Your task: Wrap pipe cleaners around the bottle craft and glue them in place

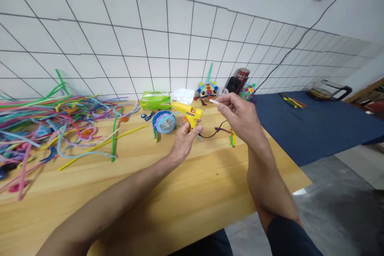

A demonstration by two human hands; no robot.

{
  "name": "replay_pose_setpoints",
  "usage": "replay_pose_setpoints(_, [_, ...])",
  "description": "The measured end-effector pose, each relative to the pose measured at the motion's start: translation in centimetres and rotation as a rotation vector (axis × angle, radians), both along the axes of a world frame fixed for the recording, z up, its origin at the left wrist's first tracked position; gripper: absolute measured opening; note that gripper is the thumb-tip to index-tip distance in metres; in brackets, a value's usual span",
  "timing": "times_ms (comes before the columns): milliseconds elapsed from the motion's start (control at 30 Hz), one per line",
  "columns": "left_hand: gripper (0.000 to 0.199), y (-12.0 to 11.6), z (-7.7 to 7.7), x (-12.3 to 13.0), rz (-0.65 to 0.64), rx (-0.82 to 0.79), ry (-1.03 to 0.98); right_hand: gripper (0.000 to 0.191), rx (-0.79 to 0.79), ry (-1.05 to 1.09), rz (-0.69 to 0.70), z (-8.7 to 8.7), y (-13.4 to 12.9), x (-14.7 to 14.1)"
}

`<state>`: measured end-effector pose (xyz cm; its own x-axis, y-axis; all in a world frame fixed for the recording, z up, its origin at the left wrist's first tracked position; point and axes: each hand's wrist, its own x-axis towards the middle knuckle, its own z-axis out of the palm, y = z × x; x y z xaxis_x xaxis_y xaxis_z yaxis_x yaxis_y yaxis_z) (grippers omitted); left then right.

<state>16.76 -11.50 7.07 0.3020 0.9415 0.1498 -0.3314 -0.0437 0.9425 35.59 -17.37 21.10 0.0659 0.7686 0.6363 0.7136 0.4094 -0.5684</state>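
My left hand [185, 141] is wrapped round the handle of a yellow hot glue gun [183, 109], whose nozzle points left and whose back end faces right. A black cord runs from the handle to the right across the table. Between the thumb and fingers of my right hand [240, 114] is a short white glue stick [214, 101]. Its free end points left toward the back of the gun, with a gap between them. Just left of my left hand lies a round blue coil [164, 122].
Many coloured pipe cleaners [75, 120] spread over the left of the wooden table [180, 200]. At the back stand a green tissue box [154, 101], a colourful decorated figure [207, 89] and a dark red flask [242, 78]. A glass pot [325, 93] and pens [292, 102] rest on blue cloth [288, 128].
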Motion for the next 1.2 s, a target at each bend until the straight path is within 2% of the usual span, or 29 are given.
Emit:
replay_pose_setpoints(100, [0.076,0.8,1.3,1.1,0.017,0.021,-0.030,0.017,-0.025,0.006,-0.001,-0.4,0.2,0.3])
replay_pose_setpoints(167, [0.079,1.1,1.6,1.8,0.016,0.024,-0.073,0.016,-0.025,0.002,-0.027,-0.7,0.2,0.4])
replay_pose_setpoints(267, [0.082,1.1,1.3,2.1,-0.008,0.009,-0.109,0.014,-0.017,-0.006,-0.043,-0.9,0.2,0.4])
replay_pose_setpoints(400, [0.083,0.9,0.8,1.7,-0.059,0.019,-0.112,0.014,-0.071,-0.052,0.000,-0.8,0.3,-0.2])
replay_pose_setpoints(567, [0.083,1.0,0.7,1.4,-0.058,0.018,-0.096,0.013,-0.111,-0.074,-0.001,-1.0,0.5,-0.7])
replay_pose_setpoints(733, [0.072,1.1,0.4,1.6,-0.057,0.054,-0.070,0.016,-0.067,-0.149,-0.030,-1.3,0.7,-0.4])
replay_pose_setpoints(933, [0.063,1.5,-0.1,1.6,0.086,0.116,0.029,0.011,-0.084,-0.215,-0.037,-1.3,0.3,-0.1])
replay_pose_setpoints(1200, [0.042,0.6,0.6,1.4,0.169,0.219,0.138,0.009,-0.170,-0.150,0.032,-1.1,-0.1,-0.6])
